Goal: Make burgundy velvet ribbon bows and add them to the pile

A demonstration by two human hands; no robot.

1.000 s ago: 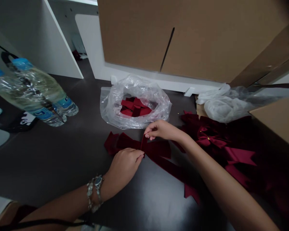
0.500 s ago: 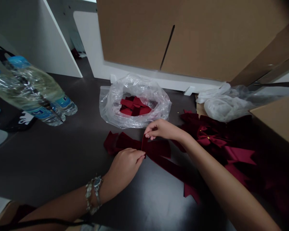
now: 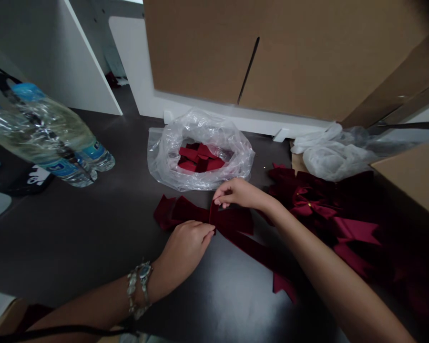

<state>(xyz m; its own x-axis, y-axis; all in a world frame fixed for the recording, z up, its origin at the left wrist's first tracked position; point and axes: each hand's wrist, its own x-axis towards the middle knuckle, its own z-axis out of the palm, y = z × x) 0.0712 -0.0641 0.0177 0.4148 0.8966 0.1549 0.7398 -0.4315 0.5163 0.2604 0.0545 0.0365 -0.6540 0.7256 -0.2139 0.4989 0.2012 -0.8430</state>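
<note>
A dark red velvet bow lies flat on the dark tabletop, one long tail slanting down to the right. At its middle a narrow strip of red ribbon crosses it. My right hand pinches the strip's upper end between thumb and fingers. Just below, my left hand has its fingers closed at the strip's lower end, pressing on the bow's centre. A bracelet and a watch circle my left wrist. Behind the bow, an open clear plastic bag holds several red ribbon pieces.
On the right, a heap of dark red bows lies by crumpled plastic bags. Wrapped water bottles stand at the left beside a black item. A large cardboard box rises at the back, another cardboard edge at right.
Almost nothing differs. Both hands stay on the strip and the bow, with only a very slight shift of the right hand to the left.
</note>
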